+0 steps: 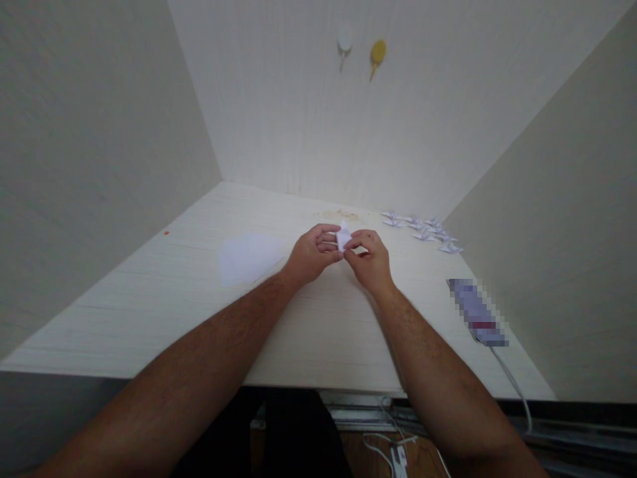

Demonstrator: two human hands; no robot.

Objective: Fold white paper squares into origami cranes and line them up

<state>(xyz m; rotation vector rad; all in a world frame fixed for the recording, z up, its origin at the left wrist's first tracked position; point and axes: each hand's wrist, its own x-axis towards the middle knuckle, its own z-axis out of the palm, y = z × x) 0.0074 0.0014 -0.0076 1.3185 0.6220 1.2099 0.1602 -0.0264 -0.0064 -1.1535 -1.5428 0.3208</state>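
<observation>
Two pinches: left hand (312,253) and right hand (369,259) both grip the folded white paper (343,238). From afar I judge it light, crisp (easily crumpled), best held along creased edges.

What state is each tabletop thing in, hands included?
Small white paper piece: folded, held
Left bare hand: curled, holding that piece
Right bare hand: curled, pinching that piece
White paper sheet: lying flat
White pointed paper figures: folded, grouped
Purplish rectangular device: flat, pixelated, details unclear
Thin white cable: loosely curved
</observation>
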